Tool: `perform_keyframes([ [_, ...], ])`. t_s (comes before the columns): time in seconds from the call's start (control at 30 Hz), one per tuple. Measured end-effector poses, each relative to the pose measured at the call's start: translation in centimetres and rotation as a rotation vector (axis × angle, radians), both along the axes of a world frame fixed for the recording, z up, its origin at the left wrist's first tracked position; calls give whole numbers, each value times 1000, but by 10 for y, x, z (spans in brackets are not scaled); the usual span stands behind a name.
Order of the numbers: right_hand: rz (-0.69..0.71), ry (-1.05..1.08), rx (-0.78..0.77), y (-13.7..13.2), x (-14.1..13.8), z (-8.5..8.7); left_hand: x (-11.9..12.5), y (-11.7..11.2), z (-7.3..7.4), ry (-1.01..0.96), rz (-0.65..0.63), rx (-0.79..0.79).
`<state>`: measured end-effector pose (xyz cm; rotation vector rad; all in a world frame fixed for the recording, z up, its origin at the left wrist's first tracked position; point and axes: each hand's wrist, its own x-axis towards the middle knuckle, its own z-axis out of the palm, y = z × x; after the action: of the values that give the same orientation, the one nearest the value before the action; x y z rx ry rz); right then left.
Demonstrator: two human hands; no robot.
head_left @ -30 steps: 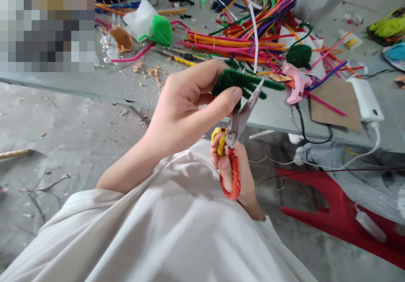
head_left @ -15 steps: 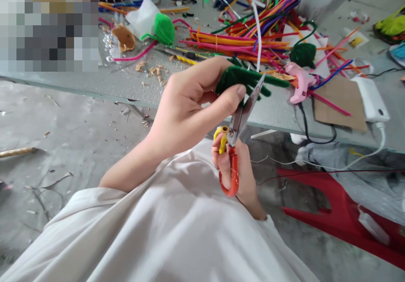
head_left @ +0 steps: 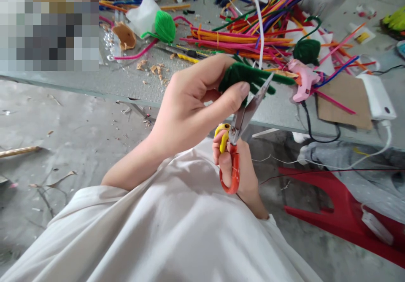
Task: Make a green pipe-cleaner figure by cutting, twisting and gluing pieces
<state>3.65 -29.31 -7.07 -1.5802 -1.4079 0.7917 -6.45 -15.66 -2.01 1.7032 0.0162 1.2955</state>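
Between thumb and fingers, my left hand (head_left: 193, 105) pinches a bunch of dark green pipe cleaners (head_left: 237, 77), whose fuzzy ends fan out to the right. One end reaches farther right than the others. My right hand (head_left: 245, 168), lower down near my lap, holds scissors (head_left: 236, 132) with one yellow and one red-orange handle loop. Its fingers and thumb pass through the loops. The blades point up and to the right and lie against the green ends just past my left thumb. Part of one blade is hidden behind the pipe cleaners.
Across the table (head_left: 120, 92) lie a heap of coloured pipe cleaners (head_left: 240, 37), a green yarn ball (head_left: 165, 26), a utility knife (head_left: 190, 53), a pink glue gun (head_left: 302, 79), cardboard (head_left: 343, 100) and a white power strip (head_left: 376, 96). A red chair (head_left: 344, 202) stands at right.
The view has shifted slightly, so the table items sit a little farther right. Both hands keep their grips, and the scissor blades have moved slightly right along the green pipe cleaners.
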Motion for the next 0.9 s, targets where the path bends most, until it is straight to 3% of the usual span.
perform_keyframes([
  [0.17, -39, 94, -27, 0, -2, 5, 0, -1, 0, 65, 96, -53],
  [0.3, -73, 121, -12, 1, -3, 6, -1, -1, 0, 30, 86, -12],
  [0.47, -7, 102, -9, 3, -1, 3, -7, -10, 7, 169, 168, -140],
  [0.67, -23, 54, -16, 2, -1, 7, -9, -14, 13, 207, 220, -220],
  [0.77, -74, 9, -21, 3, -2, 9, -9, -13, 13, 220, 217, -222],
  [0.9, -39, 6, 11, 5, -2, 8, -9, -12, 12, 192, 175, -192],
])
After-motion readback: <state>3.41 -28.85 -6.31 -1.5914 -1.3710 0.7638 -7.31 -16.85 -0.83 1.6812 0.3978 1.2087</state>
